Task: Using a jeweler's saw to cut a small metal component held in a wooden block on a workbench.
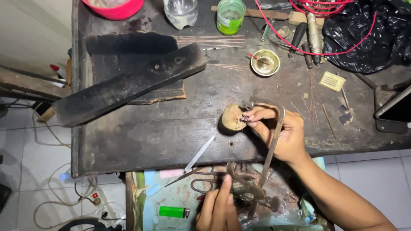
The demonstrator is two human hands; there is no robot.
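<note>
My right hand reaches in from the lower right. Its thumb and fingertips pinch a small metal piece against a rounded wooden peg on the dark workbench. A thin metal saw frame arches over that hand and runs down toward my left hand at the bottom centre. My left hand is closed around the frame's lower handle end, with the index finger stretched up along it. The saw blade is too thin to make out.
A long black plank lies across a flat dark slab. At the back stand a pink bowl, a clear bottle, a green jar, a small dish, red wire and a black bag. A metal file, pliers and a green lighter lie by the tray below.
</note>
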